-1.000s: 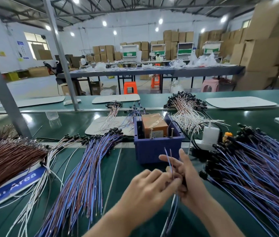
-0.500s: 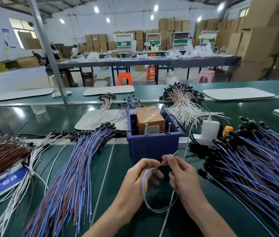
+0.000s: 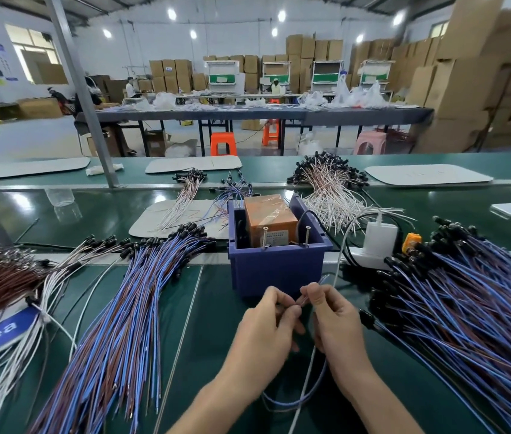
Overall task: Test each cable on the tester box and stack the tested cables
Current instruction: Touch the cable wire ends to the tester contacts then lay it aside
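The green counter (image 3: 204,308) is smooth and glossy, and everything lies around the tester box (image 3: 276,270), a square blue plastic bin holding an orange unit wrapped in clear film. To the right of the box sprawls a loose heap of cables (image 3: 466,308), thin blue and brown leads with black moulded plugs. To its left lies a straighter sheaf (image 3: 129,308), probably the tested stack. Half a second ago the hands stood apart with the cable arched between them. Now the left hand (image 3: 263,336) and right hand (image 3: 338,324) have closed together just in front of the box. Each pinches an end of the one cable (image 3: 298,399), whose slack blue loop hangs back toward the person. The stripped ends look paired for the two upright metal pins (image 3: 308,235) at the box's front rim, so the test itself is not yet made.
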Demonstrator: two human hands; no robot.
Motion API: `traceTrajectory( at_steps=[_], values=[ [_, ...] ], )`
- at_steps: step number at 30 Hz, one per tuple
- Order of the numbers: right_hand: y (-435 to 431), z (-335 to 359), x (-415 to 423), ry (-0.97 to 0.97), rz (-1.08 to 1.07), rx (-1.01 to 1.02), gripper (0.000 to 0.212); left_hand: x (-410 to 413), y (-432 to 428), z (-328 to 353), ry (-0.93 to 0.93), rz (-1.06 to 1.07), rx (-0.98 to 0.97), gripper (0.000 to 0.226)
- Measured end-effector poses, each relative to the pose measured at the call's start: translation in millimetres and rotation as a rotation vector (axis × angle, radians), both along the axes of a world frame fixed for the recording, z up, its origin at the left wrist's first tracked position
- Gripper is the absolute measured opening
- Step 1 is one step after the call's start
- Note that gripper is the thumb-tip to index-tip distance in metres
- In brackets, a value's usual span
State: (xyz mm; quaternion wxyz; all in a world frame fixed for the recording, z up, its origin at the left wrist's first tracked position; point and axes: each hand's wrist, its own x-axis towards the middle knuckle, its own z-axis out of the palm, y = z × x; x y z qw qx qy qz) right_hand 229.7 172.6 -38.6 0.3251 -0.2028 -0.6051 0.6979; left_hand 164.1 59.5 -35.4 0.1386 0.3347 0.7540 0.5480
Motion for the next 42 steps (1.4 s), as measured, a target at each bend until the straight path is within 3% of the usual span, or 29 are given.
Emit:
traceTrajectory(
  at_steps=[7,13,18,21,27,42],
  values=[
    [-7.9,-2.7,-9.8,-0.014,-0.036,0.125,0.038,14.3,10.8,-13.3,-0.154,0.252,0.185,0.011],
    [4.6,-7.3,-11.8,-0.021,-0.360,0.315,0.032,-5.3,1.2,-10.5,0.226,0.510,0.340,0.008],
    [5.9,1.9,-28.4,-0.001,-0.527,0.465,0.024,-15.1,8.2,-10.0,0.451,0.605,0.328,0.012],
    [5.9,-3.9,-37.9,0.018,-0.520,0.532,0.038,-19.9,11.3,-10.1,0.486,0.633,0.322,0.016],
    [11.2,-9.9,-40.3,0.022,-0.489,0.591,0.009,-22.7,12.6,-14.1,0.452,0.629,0.312,0.007],
    [12.9,-8.0,-51.4,0.072,-0.460,0.541,0.005,-24.2,14.0,-14.5,0.392,0.582,0.349,0.007]
  ],
)
